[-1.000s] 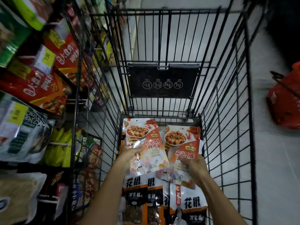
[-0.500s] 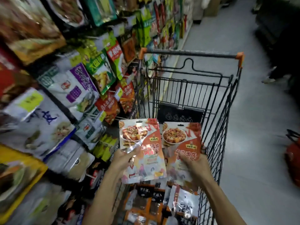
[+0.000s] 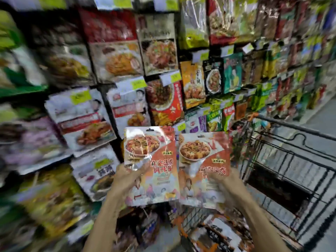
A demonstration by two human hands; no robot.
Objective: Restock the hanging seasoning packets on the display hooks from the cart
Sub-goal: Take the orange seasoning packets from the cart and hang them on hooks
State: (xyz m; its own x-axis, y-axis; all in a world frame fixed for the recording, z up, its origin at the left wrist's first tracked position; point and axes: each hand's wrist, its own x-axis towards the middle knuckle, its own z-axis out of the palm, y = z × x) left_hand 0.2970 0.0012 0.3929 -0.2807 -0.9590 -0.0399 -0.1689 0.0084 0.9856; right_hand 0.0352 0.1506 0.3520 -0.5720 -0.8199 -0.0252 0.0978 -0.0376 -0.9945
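while both forearms reach up in front of the shelves, the left hand (image 3: 127, 176) grips the left seasoning packet (image 3: 156, 157) by its lower left edge, thumb pressed across the shiny front and the other fingers curled out of sight behind it. the right hand (image 3: 225, 180) holds the right seasoning packet (image 3: 201, 160) at its lower right side. motion blur smears this hand, but its thumb seems to lie over the front with the fingers wrapped behind. the two packets are upright and side by side, inner edges touching or slightly overlapping, each printed with a bowl of red saucy food above red chinese lettering. they are held in the air before the lower rows of the display wall (image 3: 109, 93) — on no hook — and just left of the shopping cart (image 3: 291, 166). the wall is packed with rows of hanging packets, many topped with yellow-green price tags (image 3: 139, 83). a white-and-red packet (image 3: 129, 106) hangs just above the left one, and a red packet (image 3: 164, 100) showing a plate of food is beside it. the black wire cart stands to the right, its handle (image 3: 291, 125) near the shelves, and more packets (image 3: 220, 231) lie in the bottom of its basket below the right forearm. grey floor (image 3: 321, 115) shows past the cart.
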